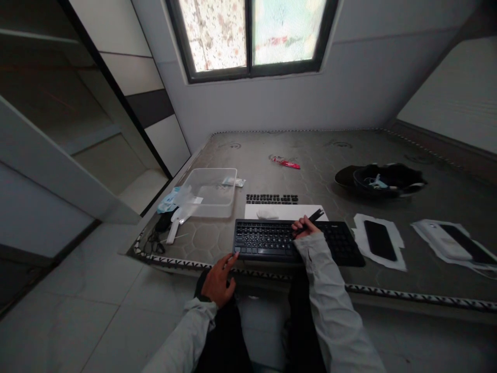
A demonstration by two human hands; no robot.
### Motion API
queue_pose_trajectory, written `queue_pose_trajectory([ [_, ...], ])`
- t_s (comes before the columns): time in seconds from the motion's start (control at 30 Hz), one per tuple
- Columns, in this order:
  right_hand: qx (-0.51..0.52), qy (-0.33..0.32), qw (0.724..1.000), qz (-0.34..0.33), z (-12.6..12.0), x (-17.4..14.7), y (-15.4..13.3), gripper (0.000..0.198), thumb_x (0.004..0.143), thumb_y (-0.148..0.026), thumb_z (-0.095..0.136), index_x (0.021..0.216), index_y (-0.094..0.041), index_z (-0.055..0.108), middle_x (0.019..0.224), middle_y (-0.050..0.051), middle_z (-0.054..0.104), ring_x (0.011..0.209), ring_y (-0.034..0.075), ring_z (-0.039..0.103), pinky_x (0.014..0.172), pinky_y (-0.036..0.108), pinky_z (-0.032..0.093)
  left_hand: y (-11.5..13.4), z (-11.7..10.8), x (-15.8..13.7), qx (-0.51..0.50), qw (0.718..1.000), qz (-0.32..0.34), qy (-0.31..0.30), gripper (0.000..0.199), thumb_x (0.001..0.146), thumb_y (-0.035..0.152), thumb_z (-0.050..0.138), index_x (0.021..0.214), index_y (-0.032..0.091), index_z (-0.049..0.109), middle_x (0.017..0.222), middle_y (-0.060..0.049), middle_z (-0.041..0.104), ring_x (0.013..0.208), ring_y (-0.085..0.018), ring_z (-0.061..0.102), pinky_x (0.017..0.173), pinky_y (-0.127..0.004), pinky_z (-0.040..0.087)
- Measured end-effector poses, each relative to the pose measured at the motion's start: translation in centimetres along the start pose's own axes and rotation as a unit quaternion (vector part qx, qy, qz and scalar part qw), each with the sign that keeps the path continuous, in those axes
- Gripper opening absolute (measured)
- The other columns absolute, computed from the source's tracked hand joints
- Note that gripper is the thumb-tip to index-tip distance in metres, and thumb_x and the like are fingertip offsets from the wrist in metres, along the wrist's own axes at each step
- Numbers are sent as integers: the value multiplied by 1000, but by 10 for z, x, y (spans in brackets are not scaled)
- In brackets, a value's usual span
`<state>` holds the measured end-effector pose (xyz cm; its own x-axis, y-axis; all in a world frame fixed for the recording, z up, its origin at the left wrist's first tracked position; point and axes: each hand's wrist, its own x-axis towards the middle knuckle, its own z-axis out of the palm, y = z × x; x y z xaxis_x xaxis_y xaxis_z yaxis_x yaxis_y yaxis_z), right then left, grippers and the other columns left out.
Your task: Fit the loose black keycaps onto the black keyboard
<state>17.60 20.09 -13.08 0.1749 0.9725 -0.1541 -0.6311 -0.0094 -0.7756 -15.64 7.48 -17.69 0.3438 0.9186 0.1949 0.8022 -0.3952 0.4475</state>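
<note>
A black keyboard (266,239) lies at the near edge of the grey-brown padded surface. My left hand (219,280) is at its front left corner, a fingertip touching the edge and the fingers apart. Over the keyboard's right half, my right hand (306,228) is closed around a slim black pen-like tool (317,214), whose upper end points up and right. The tool's lower end is hidden by the hand. Behind the keyboard are a white sheet (285,211) with a crumpled white wipe (267,214) on it, and rows of small black keycaps (272,199).
A clear plastic box (212,211) stands at left, beside blue-and-white packaging (169,201) and a black cable (155,243). To the right are a phone (379,241) on white cloth, a second dark phone (468,243) and a black cap (392,181). A red packet (289,163) lies farther back.
</note>
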Motion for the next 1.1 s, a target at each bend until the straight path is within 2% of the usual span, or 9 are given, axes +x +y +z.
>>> queue_pose_trajectory([
  [0.07,12,-26,998,53,-7,-1,-3,45,62,-53,83,61,-24,47,56,-5,43,54,14,46,43,27,38,0,0,0,0,1000,1,1,80,80,14,51,153,31,24,144,-8,47,129,-25,49,108,-45,46],
  [0.13,26,-44,996,77,-12,-2,-5,47,61,-54,83,61,-24,47,57,-5,42,55,13,46,45,27,40,0,-1,0,-1,1000,4,2,80,81,13,51,153,31,23,144,-9,47,130,-25,49,109,-45,45],
  [0.37,21,-60,995,81,-13,2,1,48,61,-54,84,62,-23,48,59,-4,43,58,13,49,45,27,38,1,-2,-1,-2,1000,8,-2,80,81,14,51,154,31,22,144,-9,46,130,-25,49,109,-46,45],
  [0.6,0,-26,996,82,-2,4,8,49,61,-56,84,61,-23,48,55,-5,44,54,12,48,40,27,33,1,-3,0,0,1000,5,2,80,81,14,52,153,31,23,143,-10,48,128,-26,50,106,-45,47],
  [0.8,7,-32,999,18,11,-1,12,51,51,-54,90,57,-23,50,51,-6,41,51,10,44,47,29,40,2,-3,0,-4,1000,2,-1,79,81,14,52,153,31,24,143,-10,48,128,-25,50,107,-45,47],
  [0.93,-6,-31,999,-3,11,-2,15,53,52,-55,88,53,-23,46,48,-6,39,48,10,42,45,30,38,2,-2,0,-9,1000,-1,3,79,81,15,52,153,31,24,142,-9,48,128,-25,50,107,-45,47],
  [1.0,-8,-24,999,-25,10,-3,16,55,50,-56,88,55,-24,44,47,-8,38,46,9,41,43,29,36,1,-2,0,-11,1000,2,5,78,82,15,52,153,31,24,142,-9,48,128,-25,50,107,-45,47],
  [1.1,-12,-4,999,-51,12,-6,17,56,45,-55,91,61,-25,47,47,-10,40,45,9,42,46,28,42,1,-3,0,-16,1000,8,3,77,82,16,51,153,31,24,142,-9,49,128,-25,51,107,-45,47],
])
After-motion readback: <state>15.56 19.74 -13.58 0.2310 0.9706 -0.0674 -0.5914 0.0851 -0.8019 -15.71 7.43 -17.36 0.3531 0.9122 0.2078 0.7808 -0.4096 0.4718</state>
